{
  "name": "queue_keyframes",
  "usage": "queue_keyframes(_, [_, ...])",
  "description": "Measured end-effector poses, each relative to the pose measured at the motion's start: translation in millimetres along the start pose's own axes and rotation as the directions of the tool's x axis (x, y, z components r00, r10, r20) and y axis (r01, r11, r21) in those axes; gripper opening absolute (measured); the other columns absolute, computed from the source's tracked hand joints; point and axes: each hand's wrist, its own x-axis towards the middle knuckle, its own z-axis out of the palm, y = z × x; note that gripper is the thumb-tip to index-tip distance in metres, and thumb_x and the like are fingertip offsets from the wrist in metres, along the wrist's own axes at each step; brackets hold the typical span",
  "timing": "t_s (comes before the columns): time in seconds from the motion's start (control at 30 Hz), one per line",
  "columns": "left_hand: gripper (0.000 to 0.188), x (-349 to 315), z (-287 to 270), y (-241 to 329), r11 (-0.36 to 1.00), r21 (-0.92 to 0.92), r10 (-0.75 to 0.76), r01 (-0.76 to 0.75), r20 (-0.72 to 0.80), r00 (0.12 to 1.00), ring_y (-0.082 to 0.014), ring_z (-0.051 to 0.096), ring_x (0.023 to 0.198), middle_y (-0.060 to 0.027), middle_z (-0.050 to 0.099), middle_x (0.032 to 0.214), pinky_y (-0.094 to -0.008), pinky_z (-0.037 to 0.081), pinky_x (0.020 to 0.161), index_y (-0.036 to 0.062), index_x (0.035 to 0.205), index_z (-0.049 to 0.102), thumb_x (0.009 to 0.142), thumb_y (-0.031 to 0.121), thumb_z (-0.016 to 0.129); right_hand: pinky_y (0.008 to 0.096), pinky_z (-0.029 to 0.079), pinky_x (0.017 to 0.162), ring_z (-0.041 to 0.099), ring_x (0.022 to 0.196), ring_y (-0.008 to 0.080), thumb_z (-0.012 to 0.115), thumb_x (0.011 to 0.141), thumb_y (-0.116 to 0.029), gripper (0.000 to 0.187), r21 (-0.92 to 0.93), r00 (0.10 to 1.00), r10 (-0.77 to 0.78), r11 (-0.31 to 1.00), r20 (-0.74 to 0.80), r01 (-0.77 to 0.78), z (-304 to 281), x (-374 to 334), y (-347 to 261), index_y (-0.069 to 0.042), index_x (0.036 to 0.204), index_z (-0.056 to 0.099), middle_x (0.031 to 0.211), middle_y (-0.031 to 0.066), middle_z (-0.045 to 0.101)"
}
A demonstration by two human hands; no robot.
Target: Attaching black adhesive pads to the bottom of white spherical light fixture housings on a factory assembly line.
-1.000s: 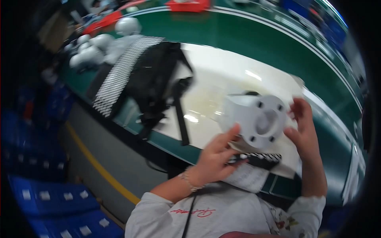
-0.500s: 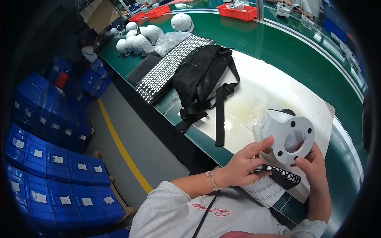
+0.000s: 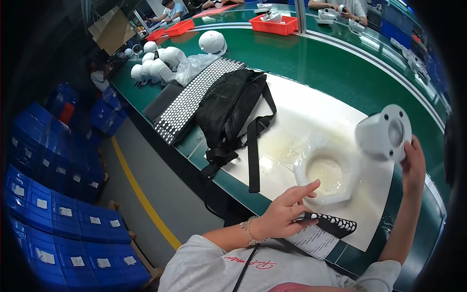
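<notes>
My right hand (image 3: 413,158) grips the rim of a white rounded housing (image 3: 374,134) at the right, lifted off the table. Its flat ring face has a round opening with dark round pads around it. Lower down, my left hand (image 3: 282,214) has its index finger stretched out, while its other fingers close on a black strip with white dots (image 3: 335,223). Beyond that hand a hexagonal plastic-wrapped ring (image 3: 343,190) with a hollow centre rests on the white board (image 3: 311,102). Beneath the strip shows a printed white sheet (image 3: 314,242).
A black mesh bag (image 3: 226,107) with straps lies beside a white-dotted black sheet (image 3: 194,95) on the green table (image 3: 272,48). White rounded housings (image 3: 158,68) cluster farther back, near red trays (image 3: 275,25). Blue crates (image 3: 63,214) stand on the floor at left. Other people work across the table.
My right hand has carried the white housing up and to the right, away from my left hand, which has let go of it. The plastic-wrapped ring is uncovered. The whole view has shifted slightly.
</notes>
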Motion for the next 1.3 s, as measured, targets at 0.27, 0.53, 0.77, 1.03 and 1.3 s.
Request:
queue_keyframes(0.27, [0.026, 4, -2, 2, 1.0, -0.002, 0.001, -0.001, 0.063, 0.998, -0.0221, 0.053, 0.091, -0.0147, 0.044, 0.123, -0.0271, 0.044, 0.067, 0.0035, 0.085, 0.058, 0.062, 0.001, 0.07, 0.0328, 0.04, 0.073, 0.053, 0.081, 0.0235, 0.044, 0.082, -0.009, 0.021, -0.939, 0.833, -0.534, -0.34, 0.149, -0.05, -99, 108, 89, -0.005, 0.098, 0.056, 0.085, 0.009, 0.053])
queue_keyframes(0.53, [0.026, 4, -3, 3, 0.999, -0.006, -0.033, 0.034, 0.084, 0.996, -0.0214, 0.054, 0.087, -0.0138, 0.048, 0.119, -0.0293, 0.045, 0.068, 0.0024, 0.083, 0.057, 0.061, 0.001, 0.07, 0.0434, 0.035, 0.082, 0.051, 0.095, 0.023, 0.043, 0.083, -0.012, 0.022, -0.951, 0.903, -0.371, -0.131, -0.216, -0.281, -111, 112, 124, -0.011, 0.101, 0.057, 0.097, 0.0059, 0.056])
queue_keyframes(0.77, [0.025, 5, -2, 2, 0.999, -0.017, -0.046, 0.048, 0.078, 0.996, -0.0214, 0.056, 0.081, -0.0138, 0.054, 0.111, -0.0294, 0.046, 0.068, 0.0013, 0.077, 0.054, 0.06, 0.0, 0.071, 0.0344, 0.042, 0.078, 0.056, 0.088, 0.0255, 0.05, 0.078, -0.007, 0.015, -0.938, 0.771, -0.633, 0.305, -0.071, 0.164, -74, 106, 99, -0.005, 0.089, 0.06, 0.091, 0.0108, 0.06])
queue_keyframes(1.03, [0.023, 4, -2, 0, 0.995, -0.045, -0.084, 0.089, 0.109, 0.991, -0.0201, 0.057, 0.079, -0.0131, 0.058, 0.1, -0.0266, 0.047, 0.068, 0.0006, 0.077, 0.054, 0.062, -0.001, 0.07, 0.0329, 0.039, 0.086, 0.05, 0.098, 0.0261, 0.054, 0.075, -0.007, 0.017, -0.79, 0.912, -0.304, 0.469, 0.275, 0.395, 34, 74, 90, -0.002, 0.091, 0.058, 0.1, 0.0114, 0.057])
queue_keyframes(1.3, [0.02, 0, 0, 0, 0.987, -0.06, -0.145, 0.152, 0.104, 0.984, -0.0193, 0.058, 0.078, -0.0112, 0.059, 0.095, -0.0269, 0.047, 0.068, 0.0006, 0.078, 0.054, 0.064, -0.001, 0.068, 0.029, 0.039, 0.085, 0.05, 0.097, 0.0231, 0.054, 0.077, -0.008, 0.018, -0.726, 0.96, -0.136, 0.631, 0.245, 0.274, 16, 74, 84, -0.001, 0.094, 0.057, 0.104, 0.0103, 0.054])
